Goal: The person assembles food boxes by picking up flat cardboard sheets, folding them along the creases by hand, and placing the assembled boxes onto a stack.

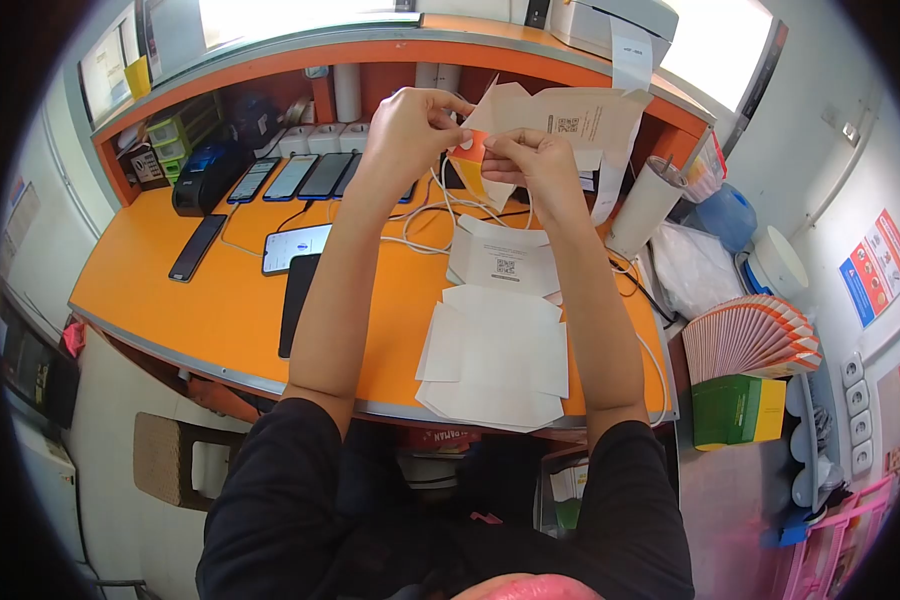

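My left hand (412,132) is closed in a pinch at the left edge of a partly folded paper box (530,105), whose flaps stand open above the desk. A QR code and small print show on its pale inside, with orange and yellow on the outer side. On the same orange part, my right hand (538,165) also pinches, its fingertips close to those of the left. Below, between my forearms, lie flat unfolded paper boxes (495,350), pale side up, the upper part bearing another QR code.
Several phones, among them a lit one (295,249), lie on the orange desk (240,310) to the left. White cables (415,240) tangle behind the boxes. A tumbler (650,205) stands at right, near a fanned stack of folded boxes (750,340). A printer (615,30) sits on the shelf.
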Demonstrator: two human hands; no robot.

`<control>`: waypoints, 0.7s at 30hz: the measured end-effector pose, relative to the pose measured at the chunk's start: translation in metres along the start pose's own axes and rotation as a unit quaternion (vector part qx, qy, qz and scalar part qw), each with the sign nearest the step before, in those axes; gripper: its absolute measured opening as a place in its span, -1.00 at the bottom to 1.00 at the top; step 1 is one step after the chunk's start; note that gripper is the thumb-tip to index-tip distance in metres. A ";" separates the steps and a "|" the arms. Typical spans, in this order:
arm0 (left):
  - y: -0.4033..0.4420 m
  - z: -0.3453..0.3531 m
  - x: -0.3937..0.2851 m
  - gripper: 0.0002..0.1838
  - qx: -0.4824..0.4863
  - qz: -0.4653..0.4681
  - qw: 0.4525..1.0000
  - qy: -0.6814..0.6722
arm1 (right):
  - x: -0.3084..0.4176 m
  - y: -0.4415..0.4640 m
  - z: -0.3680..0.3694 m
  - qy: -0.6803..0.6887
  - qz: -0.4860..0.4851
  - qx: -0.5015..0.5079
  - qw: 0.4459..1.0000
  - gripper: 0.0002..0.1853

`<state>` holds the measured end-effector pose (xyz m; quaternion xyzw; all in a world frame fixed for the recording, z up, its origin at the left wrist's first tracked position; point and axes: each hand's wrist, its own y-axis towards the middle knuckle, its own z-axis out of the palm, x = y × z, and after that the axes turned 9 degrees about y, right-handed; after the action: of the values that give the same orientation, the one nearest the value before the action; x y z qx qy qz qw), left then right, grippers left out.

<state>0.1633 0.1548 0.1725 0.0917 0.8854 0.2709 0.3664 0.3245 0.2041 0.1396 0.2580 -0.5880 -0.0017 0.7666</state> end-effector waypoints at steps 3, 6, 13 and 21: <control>0.000 0.003 0.003 -0.70 -0.027 0.008 0.999 0.032 | -0.005 -0.001 0.003 0.037 0.012 -0.002 0.999 -0.84; 0.002 0.008 0.009 -0.70 -0.025 0.008 0.999 0.046 | -0.009 0.002 0.001 0.039 0.028 0.003 0.999 -0.83; 0.017 0.011 0.039 -0.69 0.048 -0.010 0.999 -0.020 | -0.029 0.011 -0.008 0.126 0.127 0.043 0.983 -0.79; 0.005 0.013 0.063 -0.69 0.082 -0.069 0.992 -0.063 | -0.062 0.014 -0.006 0.173 0.202 0.060 0.962 -0.75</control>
<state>0.1274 0.1868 0.1295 0.0768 0.8840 0.1655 0.4305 0.3069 0.2372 0.0883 0.1759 -0.4855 0.2331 0.8240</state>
